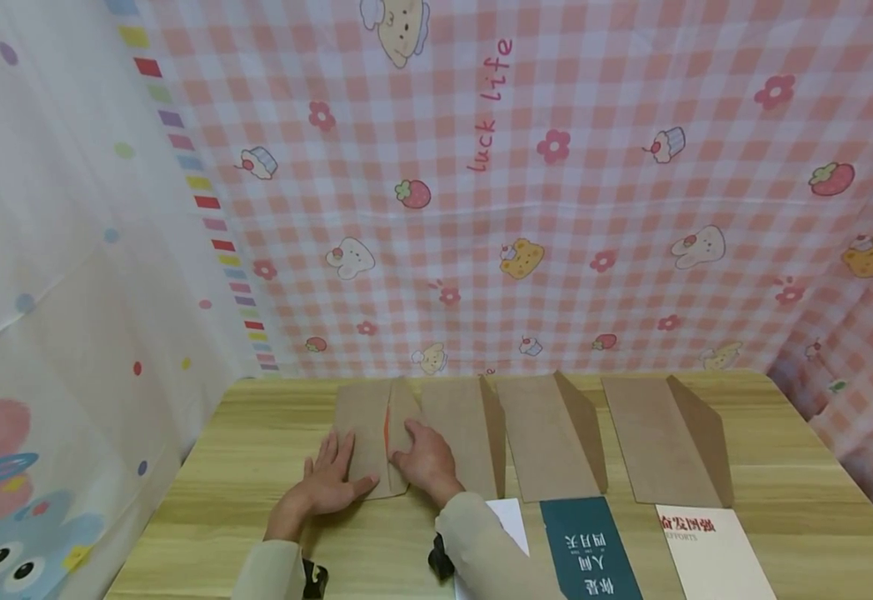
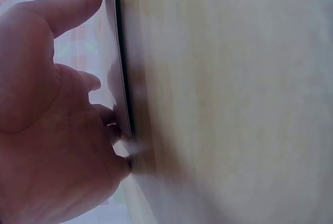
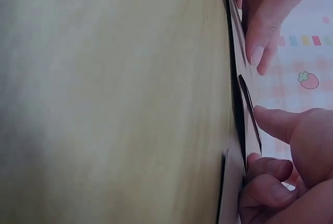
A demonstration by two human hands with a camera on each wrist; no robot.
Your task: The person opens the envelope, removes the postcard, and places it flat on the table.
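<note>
At the left end of a row lies a brown paper envelope (image 1: pixel 363 433) with its flap (image 1: pixel 397 408) folded over. A strip of orange shows in the slit beside the flap. My left hand (image 1: pixel 329 481) rests spread on the envelope's lower left part, thumb stretched along the bottom. On the flap side, my right hand (image 1: pixel 427 457) touches the flap with thumb and index finger. Its other fingers (image 3: pixel 268 187) look bent at the envelope's edge in the right wrist view. Whether they pinch the paper is hidden.
Three more brown envelopes, (image 1: pixel 455 433) (image 1: pixel 549 433) (image 1: pixel 654 437), lie to the right with flaps out. Below them are a white card (image 1: pixel 511 525), partly under my right sleeve, a dark green card (image 1: pixel 592 546) and a cream card (image 1: pixel 714 554). A checked cloth (image 1: pixel 594 208) hangs behind the wooden table (image 1: pixel 256 433).
</note>
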